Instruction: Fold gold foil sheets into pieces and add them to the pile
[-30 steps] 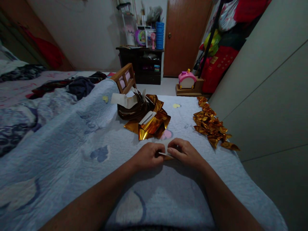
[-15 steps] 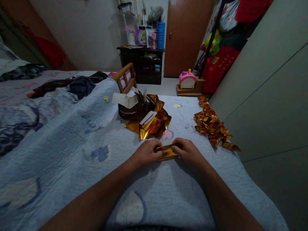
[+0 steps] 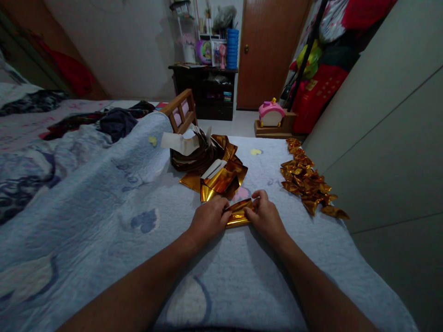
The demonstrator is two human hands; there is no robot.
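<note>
A folded sheet of gold foil paper (image 3: 238, 216) lies between my hands on the blue quilt. My left hand (image 3: 211, 216) is closed on its left end, fingers and thumb pinching the upper fold. At the opposite end, my right hand (image 3: 266, 213) grips the paper with its thumb on the near face and the fingers curled behind. Just beyond my hands is a loose pile of gold foil sheets (image 3: 224, 177), with a thick dark-edged stack of paper (image 3: 194, 157) behind it. A row of folded gold foil pieces (image 3: 304, 177) lies off to the right.
The patterned quilt (image 3: 114, 258) covers the bed. A wooden rail (image 3: 180, 110) stands at the far edge, and rumpled clothes (image 3: 117, 123) lie at left. Beyond are a dark cabinet (image 3: 204, 92), a pink toy (image 3: 272, 113) and a door (image 3: 270, 50). A pale panel (image 3: 391, 152) borders the right side.
The white strip along the gold paper's far edge is no longer visible; its upper edge now shows gold, folded over. Both hands have shifted slightly, and the right fingers have moved up behind the paper.
</note>
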